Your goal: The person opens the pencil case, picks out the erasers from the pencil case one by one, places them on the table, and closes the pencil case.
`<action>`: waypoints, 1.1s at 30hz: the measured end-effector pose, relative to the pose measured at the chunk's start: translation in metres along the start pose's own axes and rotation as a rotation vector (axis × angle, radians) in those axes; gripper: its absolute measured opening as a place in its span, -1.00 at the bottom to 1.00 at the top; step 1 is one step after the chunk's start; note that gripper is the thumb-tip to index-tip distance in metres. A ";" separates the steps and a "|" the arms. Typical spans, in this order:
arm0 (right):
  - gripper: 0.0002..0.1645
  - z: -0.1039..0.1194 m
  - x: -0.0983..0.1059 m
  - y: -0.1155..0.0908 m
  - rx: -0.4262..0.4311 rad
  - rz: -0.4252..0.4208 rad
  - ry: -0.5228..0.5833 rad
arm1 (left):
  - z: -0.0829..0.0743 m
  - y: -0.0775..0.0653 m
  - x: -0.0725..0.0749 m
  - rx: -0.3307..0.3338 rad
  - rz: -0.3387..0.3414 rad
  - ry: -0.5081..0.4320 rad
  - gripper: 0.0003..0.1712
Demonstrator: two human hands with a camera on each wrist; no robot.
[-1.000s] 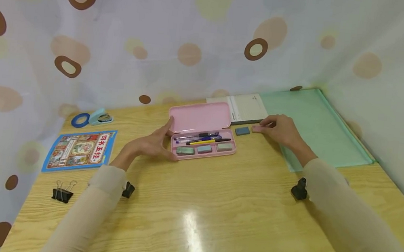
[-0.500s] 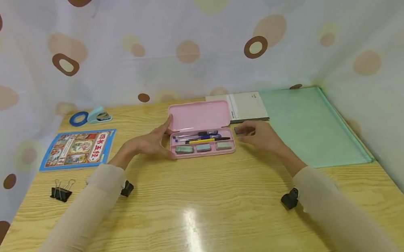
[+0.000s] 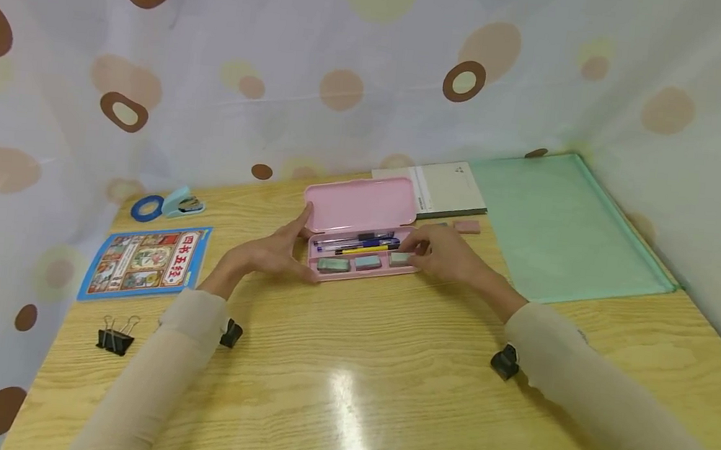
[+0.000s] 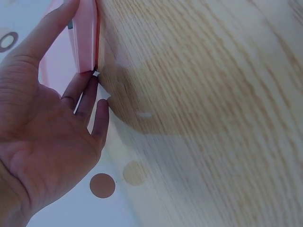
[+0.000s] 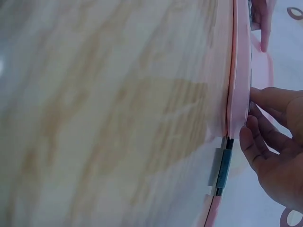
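Observation:
An open pink pencil case (image 3: 362, 205) lies near the back of the table. My left hand (image 3: 269, 254) holds its left end, thumb at the front corner and fingers at the back by the lid. Inside are several pens (image 3: 359, 242), with a green eraser (image 3: 333, 264), a light blue eraser (image 3: 368, 262) and a greyish eraser (image 3: 399, 259) in the front compartments. My right hand (image 3: 452, 255) reaches over the right end, bent fingertips at the pen ends beside the greyish eraser; I cannot tell whether it grips anything. Behind it lie a blue eraser (image 5: 224, 168) and a pink eraser (image 3: 467, 226).
A notebook (image 3: 455, 187) and a translucent green folder (image 3: 568, 230) lie at the back right. Left stand a blue tape roll (image 3: 147, 208), a light blue hole punch or stapler (image 3: 183, 203), a blue-edged booklet (image 3: 145, 262) and a black binder clip (image 3: 115, 340).
My right hand has let go of the pink eraser and moved left, past the blue eraser, to the case's right end. The left hand has stayed at the case.

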State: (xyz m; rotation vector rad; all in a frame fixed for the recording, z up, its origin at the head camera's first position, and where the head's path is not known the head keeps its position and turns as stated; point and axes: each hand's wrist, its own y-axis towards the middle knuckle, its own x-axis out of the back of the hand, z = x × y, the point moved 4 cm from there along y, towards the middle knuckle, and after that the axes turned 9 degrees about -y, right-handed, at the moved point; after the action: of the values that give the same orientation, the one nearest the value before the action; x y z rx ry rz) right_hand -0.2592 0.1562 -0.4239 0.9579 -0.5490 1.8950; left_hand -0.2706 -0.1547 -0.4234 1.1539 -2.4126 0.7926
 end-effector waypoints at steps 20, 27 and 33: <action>-0.82 -0.039 0.045 -0.013 -0.090 -0.093 -0.035 | 0.000 0.001 -0.001 -0.008 -0.009 0.000 0.60; -0.83 -0.051 0.040 -0.014 -0.101 -0.063 -0.079 | 0.000 0.000 -0.002 -0.020 -0.003 0.038 0.48; -0.84 -0.055 0.035 -0.013 -0.112 -0.062 -0.099 | -0.001 -0.002 -0.003 -0.021 -0.008 0.052 0.45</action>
State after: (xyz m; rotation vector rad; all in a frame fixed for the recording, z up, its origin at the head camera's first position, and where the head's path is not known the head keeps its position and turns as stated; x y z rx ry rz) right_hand -0.2791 0.2193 -0.4284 0.9873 -0.6693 1.7498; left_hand -0.2670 -0.1534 -0.4231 1.1210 -2.3667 0.7834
